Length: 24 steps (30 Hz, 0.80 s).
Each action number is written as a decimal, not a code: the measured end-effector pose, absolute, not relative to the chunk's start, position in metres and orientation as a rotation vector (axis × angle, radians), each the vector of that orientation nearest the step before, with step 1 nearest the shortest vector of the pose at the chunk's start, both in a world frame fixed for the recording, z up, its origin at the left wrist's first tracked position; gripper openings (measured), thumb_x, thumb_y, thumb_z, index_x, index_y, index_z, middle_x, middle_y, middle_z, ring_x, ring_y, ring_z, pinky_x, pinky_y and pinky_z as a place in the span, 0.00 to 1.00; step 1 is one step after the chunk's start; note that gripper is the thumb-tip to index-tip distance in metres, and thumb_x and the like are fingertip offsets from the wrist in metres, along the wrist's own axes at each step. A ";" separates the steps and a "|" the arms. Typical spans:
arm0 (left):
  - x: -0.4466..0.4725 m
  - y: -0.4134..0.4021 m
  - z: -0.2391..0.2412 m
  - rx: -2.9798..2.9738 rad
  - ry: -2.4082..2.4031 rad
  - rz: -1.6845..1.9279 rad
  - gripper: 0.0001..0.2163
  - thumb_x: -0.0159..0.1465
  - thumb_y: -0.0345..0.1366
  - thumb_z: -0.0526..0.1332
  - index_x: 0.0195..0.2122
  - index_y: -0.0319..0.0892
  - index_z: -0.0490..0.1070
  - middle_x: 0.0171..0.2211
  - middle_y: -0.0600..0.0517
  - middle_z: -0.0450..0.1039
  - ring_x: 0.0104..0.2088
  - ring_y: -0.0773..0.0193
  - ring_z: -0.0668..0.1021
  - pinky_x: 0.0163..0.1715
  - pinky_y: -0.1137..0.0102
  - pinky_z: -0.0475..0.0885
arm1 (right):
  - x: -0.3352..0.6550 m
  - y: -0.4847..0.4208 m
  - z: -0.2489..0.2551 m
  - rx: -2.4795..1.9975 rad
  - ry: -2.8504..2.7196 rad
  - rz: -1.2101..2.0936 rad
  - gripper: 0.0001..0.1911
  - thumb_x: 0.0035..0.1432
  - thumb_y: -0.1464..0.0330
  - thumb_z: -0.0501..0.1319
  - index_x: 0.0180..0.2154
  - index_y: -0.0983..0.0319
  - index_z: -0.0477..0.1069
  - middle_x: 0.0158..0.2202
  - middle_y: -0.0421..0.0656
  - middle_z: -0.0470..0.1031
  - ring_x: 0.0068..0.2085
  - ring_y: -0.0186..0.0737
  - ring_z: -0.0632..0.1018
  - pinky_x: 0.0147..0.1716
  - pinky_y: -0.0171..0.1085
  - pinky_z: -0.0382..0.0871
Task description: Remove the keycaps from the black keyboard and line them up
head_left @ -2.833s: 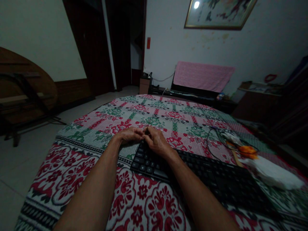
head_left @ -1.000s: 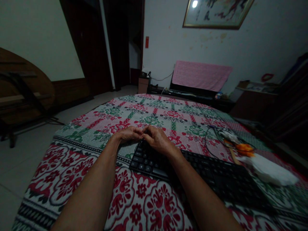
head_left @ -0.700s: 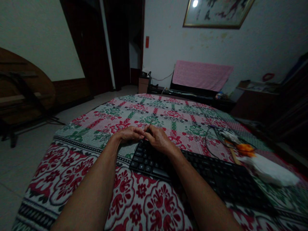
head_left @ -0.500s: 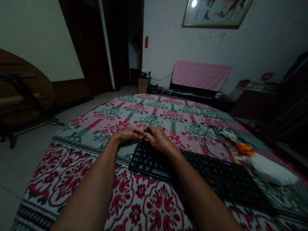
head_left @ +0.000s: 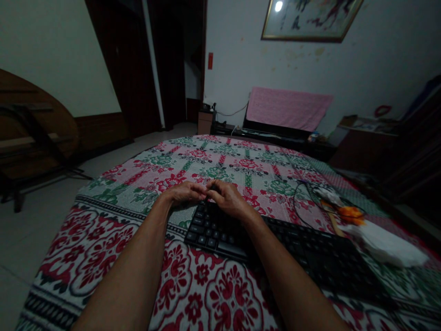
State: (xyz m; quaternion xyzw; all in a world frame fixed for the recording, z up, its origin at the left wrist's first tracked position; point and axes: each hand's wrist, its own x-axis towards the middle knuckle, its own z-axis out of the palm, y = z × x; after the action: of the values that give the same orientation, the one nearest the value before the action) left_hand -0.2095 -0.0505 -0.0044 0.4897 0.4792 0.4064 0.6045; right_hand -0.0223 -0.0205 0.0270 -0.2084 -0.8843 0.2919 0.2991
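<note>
Keyboard (head_left: 275,241) lies just under the fingers at its far-left corner; both hands' fingers pinch together over something too small to make out, so work gently, wrists steadied.

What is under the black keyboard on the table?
The black keyboard lies on a red, green and white floral cloth. The table below is fully covered, so it cannot be seen.

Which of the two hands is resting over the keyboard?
The right hand: it lies over the far-left corner of the black keyboard, while the left hand rests beside it on the floral cloth.
</note>
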 end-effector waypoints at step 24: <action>-0.209 -0.052 -0.002 1.165 1.109 0.918 0.10 0.45 0.29 0.65 0.30 0.36 0.74 0.20 0.55 0.68 0.18 0.76 0.64 0.19 0.77 0.55 | -0.025 -0.032 0.034 -0.594 -2.337 0.634 0.05 0.56 0.70 0.53 0.35 0.63 0.66 0.30 0.41 0.72 0.31 0.34 0.70 0.32 0.32 0.59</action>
State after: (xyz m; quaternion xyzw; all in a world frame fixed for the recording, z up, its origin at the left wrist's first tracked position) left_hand -0.2094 -0.0520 -0.0024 0.5026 0.4787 0.3962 0.6011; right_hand -0.0249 -0.0318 0.0340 -0.2258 -0.8884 0.2410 0.3188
